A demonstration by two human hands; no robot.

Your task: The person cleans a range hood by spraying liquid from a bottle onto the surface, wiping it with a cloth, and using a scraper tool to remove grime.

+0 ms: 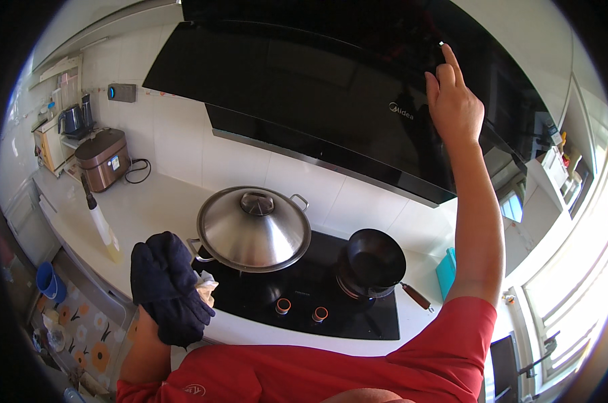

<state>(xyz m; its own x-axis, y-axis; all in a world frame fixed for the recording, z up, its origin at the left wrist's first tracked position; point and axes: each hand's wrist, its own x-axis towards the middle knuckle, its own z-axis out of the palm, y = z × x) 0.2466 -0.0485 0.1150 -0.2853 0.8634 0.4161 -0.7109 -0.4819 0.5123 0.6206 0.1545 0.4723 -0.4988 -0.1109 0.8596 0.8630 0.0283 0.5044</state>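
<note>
My right hand (pixel 455 104) is raised to the black range hood (pixel 297 80), its index finger stretched to the glossy panel beside a small white light. The thumb stands apart, the other fingers are bent, and nothing is held there. At the lower left, a bunched dark navy cloth (pixel 166 282) covers my left hand (pixel 147 322) and hides its fingers; it looks gripped. A crumpled whitish piece (pixel 207 287) sticks out beside it. Nearby, a steel wok with a domed lid (pixel 263 232) sits on the black cooktop (pixel 277 316). A small dark frying pan (pixel 374 258) rests on the right burner.
Two orange-ringed knobs (pixel 302 310) are at the cooktop's front. On the left counter stand a brown rice cooker (pixel 102 158) and an oil bottle (pixel 102 225), with a dark kettle (pixel 72 121) behind. A teal object (pixel 446 272) stands at right. The pan's wooden handle (pixel 418 295) points toward me.
</note>
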